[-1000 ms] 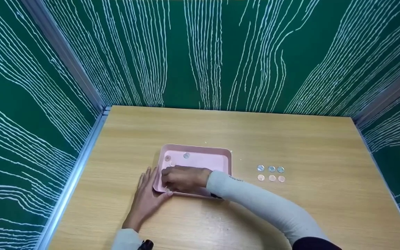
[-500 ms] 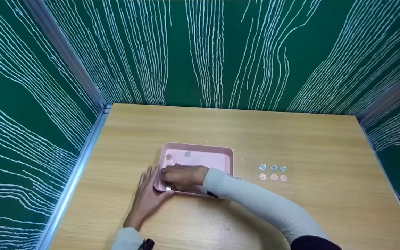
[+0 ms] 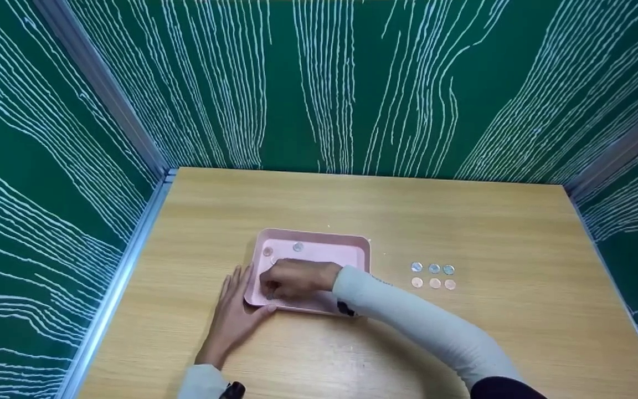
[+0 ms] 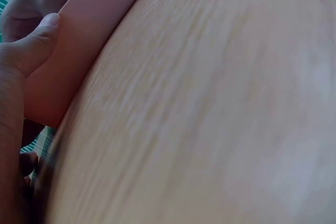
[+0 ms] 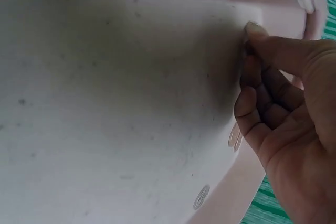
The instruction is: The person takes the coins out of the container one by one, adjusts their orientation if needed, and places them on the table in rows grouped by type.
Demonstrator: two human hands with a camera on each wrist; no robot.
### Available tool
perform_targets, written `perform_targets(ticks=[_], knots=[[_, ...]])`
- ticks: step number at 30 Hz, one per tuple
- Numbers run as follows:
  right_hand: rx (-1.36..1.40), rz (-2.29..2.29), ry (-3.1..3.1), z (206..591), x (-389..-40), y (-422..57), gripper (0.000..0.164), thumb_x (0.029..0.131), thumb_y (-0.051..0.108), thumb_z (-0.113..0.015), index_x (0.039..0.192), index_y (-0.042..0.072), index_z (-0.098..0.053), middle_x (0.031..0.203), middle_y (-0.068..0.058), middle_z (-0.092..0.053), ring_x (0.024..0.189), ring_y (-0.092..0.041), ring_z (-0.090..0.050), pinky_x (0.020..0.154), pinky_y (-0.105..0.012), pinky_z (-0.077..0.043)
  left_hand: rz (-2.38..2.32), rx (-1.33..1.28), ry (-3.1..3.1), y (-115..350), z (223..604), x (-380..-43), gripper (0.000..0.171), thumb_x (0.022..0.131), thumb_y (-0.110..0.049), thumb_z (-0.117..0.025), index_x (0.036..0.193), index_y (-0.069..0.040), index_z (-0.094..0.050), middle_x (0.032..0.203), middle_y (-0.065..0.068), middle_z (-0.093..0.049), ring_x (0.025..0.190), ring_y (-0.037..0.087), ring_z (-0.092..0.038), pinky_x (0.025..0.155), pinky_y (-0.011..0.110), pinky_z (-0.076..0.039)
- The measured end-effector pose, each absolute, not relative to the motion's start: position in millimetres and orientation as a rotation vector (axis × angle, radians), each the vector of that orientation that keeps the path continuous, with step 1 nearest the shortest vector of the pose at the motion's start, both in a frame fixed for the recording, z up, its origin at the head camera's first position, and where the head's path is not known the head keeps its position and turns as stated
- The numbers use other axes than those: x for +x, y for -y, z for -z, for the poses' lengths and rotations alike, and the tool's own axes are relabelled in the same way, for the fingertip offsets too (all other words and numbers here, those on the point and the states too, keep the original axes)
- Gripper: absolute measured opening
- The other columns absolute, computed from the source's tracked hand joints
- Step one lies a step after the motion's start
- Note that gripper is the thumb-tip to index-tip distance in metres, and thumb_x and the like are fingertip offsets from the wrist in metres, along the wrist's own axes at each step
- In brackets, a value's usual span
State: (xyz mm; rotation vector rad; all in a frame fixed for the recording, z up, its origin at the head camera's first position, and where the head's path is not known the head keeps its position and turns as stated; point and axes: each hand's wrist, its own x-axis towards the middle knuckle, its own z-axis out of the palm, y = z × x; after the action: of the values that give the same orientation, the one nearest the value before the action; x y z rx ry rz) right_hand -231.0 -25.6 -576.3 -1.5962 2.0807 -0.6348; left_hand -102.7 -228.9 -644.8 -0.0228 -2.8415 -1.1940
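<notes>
A pink tray lies on the wooden table. My right hand reaches into its left part, fingers curled, and thumb and index finger pinch a small coin seen edge-on. A silver coin and a copper coin lie near the tray's back left; another copper coin is partly covered by the curled fingers in the right wrist view. My left hand rests against the tray's front left corner, fingers straight along the side and thumb on the front wall.
Right of the tray, coins lie in two rows on the table: three silver ones behind three copper ones. Green walls with white wavy lines enclose the table at the back and sides.
The right hand has drawn slightly back and to the right from the tray's front left corner. A bright coin seen there half a second ago now shows at its fingertips. The left hand stays put.
</notes>
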Motion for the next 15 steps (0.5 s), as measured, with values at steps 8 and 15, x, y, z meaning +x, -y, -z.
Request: perform_targets(ticks=[8,15], knots=[[-1.466,0.858,-2.117,559.0,-244.1,2.3,0.011,0.099,-0.005,-0.072,0.107,0.001,-0.077,0.099,-0.007,-0.078,0.087,-0.005,-0.063,0.08,-0.017,-0.055,1.191,-0.066,2.814,228.3,645.3,-103.6,0.114,0.088,-0.063,-0.086,0.175,-0.014,-0.032,0.179,0.028,-0.021,0.166,0.052,-0.014,0.135,0.068,-0.013],[-1.24,1.059,-2.135,539.9,-244.5,-35.4,0.012,0.102,-0.003,-0.074,0.11,0.004,-0.078,0.104,-0.003,-0.078,0.091,-0.008,-0.066,0.085,-0.022,-0.062,1.185,-0.062,2.807,227.1,646.9,-102.2,0.112,0.088,-0.058,-0.089,0.174,-0.013,-0.033,0.178,0.03,-0.023,0.164,0.056,-0.016,0.132,0.074,-0.016]])
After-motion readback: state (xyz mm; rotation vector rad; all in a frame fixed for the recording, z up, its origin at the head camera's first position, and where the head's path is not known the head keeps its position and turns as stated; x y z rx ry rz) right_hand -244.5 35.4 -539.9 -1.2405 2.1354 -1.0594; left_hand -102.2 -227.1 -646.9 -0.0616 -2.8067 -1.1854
